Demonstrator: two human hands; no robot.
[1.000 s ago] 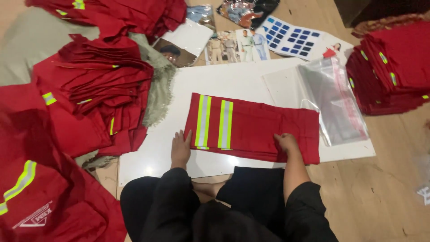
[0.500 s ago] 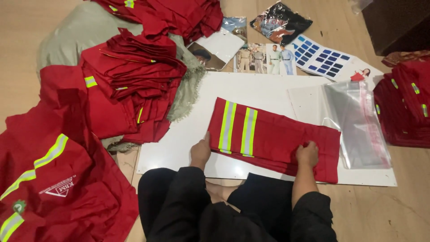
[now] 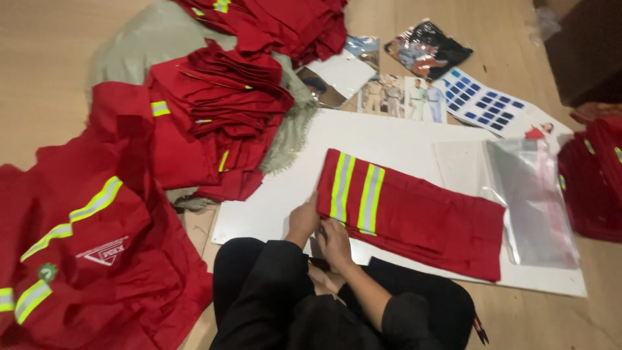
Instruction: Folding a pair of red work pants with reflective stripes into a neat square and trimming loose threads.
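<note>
From the head view, I sit on the wooden floor (image 3: 58, 45) with a white board (image 3: 389, 136) laid in front of my knees. On it lies the folded red garment (image 3: 421, 217), long side running left to right, its two yellow-and-grey reflective bands (image 3: 356, 194) near the left end. Both my hands are at that left end's near corner: my left hand (image 3: 303, 220) rests on the edge with fingers curled against the cloth, and my right hand (image 3: 335, 243) sits just beside it, fingers bent down onto the near hem. Whether either hand truly pinches the fabric or only presses on it I cannot tell, since the fingertips are tucked under.

To do this well, I judge I should keep the layers squared at this corner, press the edge flat with one hand while the other gathers all the layers together, and keep the bands lined up so the fold stays neat.

Just right of the garment, touching its far end, lies a clear plastic bag (image 3: 534, 201) on the board. Left of the board is a heap of red garments (image 3: 220, 123) over a pale green cloth (image 3: 139, 39), and nearer me a spread red jacket (image 3: 84, 259). A second red stack (image 3: 596, 181) sits at the right, and printed sheets (image 3: 453, 97) lie beyond the board.
</note>
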